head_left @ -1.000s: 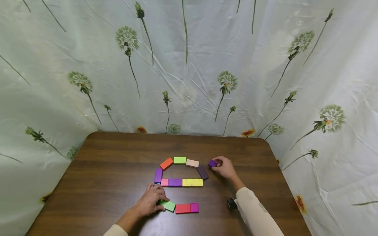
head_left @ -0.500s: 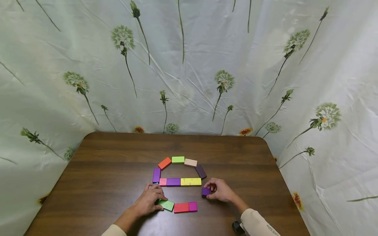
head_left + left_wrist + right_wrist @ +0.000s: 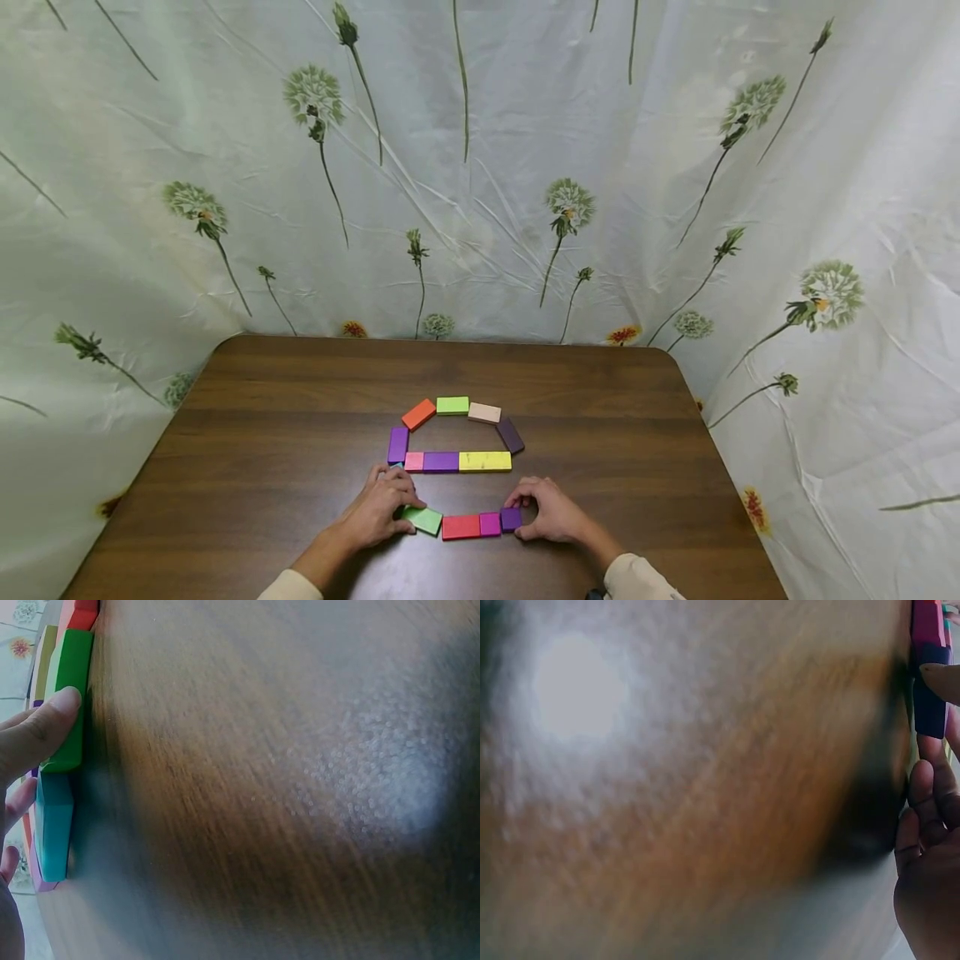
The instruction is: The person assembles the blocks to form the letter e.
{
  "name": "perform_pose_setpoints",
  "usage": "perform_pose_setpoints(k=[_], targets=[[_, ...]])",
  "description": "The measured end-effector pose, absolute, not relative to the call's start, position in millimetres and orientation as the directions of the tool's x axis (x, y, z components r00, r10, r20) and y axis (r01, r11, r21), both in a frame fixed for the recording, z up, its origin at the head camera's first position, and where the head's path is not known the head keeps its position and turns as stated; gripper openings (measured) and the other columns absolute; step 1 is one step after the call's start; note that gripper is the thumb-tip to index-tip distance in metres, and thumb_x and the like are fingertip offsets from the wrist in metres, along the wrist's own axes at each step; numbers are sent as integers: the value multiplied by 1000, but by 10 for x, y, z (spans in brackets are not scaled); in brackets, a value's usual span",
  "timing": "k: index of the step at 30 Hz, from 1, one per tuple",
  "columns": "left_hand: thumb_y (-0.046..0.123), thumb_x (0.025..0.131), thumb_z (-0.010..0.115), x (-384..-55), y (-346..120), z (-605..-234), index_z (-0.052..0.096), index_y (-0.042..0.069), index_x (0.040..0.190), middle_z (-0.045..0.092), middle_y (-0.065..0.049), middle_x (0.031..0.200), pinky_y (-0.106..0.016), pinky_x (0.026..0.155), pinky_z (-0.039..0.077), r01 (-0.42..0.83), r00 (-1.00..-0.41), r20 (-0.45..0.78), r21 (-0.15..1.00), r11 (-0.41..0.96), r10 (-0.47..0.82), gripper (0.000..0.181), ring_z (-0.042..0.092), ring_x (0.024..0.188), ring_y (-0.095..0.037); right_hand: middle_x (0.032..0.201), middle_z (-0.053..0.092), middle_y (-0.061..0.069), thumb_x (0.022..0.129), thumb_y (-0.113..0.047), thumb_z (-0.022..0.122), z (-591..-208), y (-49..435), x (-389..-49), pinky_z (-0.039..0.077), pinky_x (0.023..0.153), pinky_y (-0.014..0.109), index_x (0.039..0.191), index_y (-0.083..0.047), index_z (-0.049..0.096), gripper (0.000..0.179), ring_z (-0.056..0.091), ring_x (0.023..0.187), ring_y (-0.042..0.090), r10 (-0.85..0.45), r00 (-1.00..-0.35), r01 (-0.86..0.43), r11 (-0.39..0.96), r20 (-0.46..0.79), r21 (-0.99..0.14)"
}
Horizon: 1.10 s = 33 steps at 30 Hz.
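My left hand (image 3: 375,510) holds a light green block (image 3: 426,521) at the left of the front row, the thumb along its near side. A teal block (image 3: 56,825) adjoins the green one in the left wrist view; the hand mostly covers it from above. My right hand (image 3: 555,514) pinches a short dark purple block (image 3: 511,520) between thumb and finger. That block stands at the right end of the row, against or very near a magenta block (image 3: 490,524). Between magenta and green lies a red block (image 3: 461,527).
Behind the front row, a purple block (image 3: 398,446), an orange (image 3: 418,414), a lime (image 3: 452,406), a beige (image 3: 484,412) and a dark block (image 3: 511,435) form an arch. Pink (image 3: 414,462), violet (image 3: 441,462) and yellow (image 3: 484,462) blocks line its base on the wooden table (image 3: 285,417).
My right hand has carried the dark purple block from beside the arch toward the near side and slightly left, to the row's right end. My left hand has stayed on the green block.
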<state>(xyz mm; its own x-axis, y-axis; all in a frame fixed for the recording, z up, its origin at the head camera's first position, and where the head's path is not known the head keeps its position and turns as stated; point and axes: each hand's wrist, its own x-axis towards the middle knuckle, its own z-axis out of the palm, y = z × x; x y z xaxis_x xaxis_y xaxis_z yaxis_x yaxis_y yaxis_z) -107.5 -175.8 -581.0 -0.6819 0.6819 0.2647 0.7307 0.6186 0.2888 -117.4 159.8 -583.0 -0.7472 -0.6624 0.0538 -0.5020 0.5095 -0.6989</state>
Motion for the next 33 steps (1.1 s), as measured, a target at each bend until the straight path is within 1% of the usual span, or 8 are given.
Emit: perform_pose_setpoints(k=[3, 6, 10, 18, 27, 33], targets=[[28, 64, 84, -1069, -1757, -5799, 78, 18, 92, 62, 13, 84, -44, 81, 30, 717, -694, 234, 307, 626, 681, 30, 50, 94, -14, 85, 57, -13, 63, -13, 81, -5867, 1585, -1142, 31, 74, 23, 93, -16, 69, 33, 48, 83, 1, -653, -752, -531, 516, 92, -673], [28, 65, 84, -1071, -1755, -5788, 78, 18, 92, 62, 13, 84, -45, 81, 30, 703, -706, 209, 321, 634, 677, 30, 50, 94, -14, 87, 61, -11, 62, -12, 82, -5891, 1576, -1136, 33, 76, 26, 93, -16, 69, 34, 50, 86, 3, -656, -741, -570, 502, 144, -650], [27, 66, 84, -1070, -1753, -5777, 78, 17, 93, 62, 13, 84, -45, 82, 30, 692, -715, 189, 331, 642, 673, 30, 50, 94, -14, 88, 63, -9, 61, -12, 82, -5902, 1566, -1129, 33, 77, 28, 92, -15, 70, 34, 51, 89, 5, -655, -734, -587, 481, 179, -651], [27, 65, 85, -1066, -1746, -5764, 78, 18, 92, 62, 13, 84, -45, 82, 30, 695, -713, 197, 327, 640, 673, 30, 50, 94, -14, 89, 63, -10, 62, -14, 82, -5897, 1571, -1128, 33, 79, 29, 94, -14, 70, 34, 50, 90, 3, -646, -751, -554, 501, 139, -665], [27, 66, 85, -1060, -1741, -5763, 77, 18, 93, 62, 13, 85, -47, 83, 30, 690, -717, 182, 318, 650, 673, 29, 50, 94, -13, 86, 61, -9, 62, -18, 84, -5926, 1576, -1125, 33, 78, 29, 96, -13, 69, 37, 50, 87, 2, -651, -739, -578, 476, 176, -663], [28, 67, 84, -1055, -1738, -5738, 76, 19, 94, 63, 11, 86, -49, 86, 31, 696, -714, 162, 274, 664, 681, 29, 52, 95, -14, 86, 61, -9, 65, -21, 84, -5927, 1584, -1126, 33, 79, 29, 100, -14, 69, 39, 51, 87, 3, -651, -740, -564, 462, 170, -684]])
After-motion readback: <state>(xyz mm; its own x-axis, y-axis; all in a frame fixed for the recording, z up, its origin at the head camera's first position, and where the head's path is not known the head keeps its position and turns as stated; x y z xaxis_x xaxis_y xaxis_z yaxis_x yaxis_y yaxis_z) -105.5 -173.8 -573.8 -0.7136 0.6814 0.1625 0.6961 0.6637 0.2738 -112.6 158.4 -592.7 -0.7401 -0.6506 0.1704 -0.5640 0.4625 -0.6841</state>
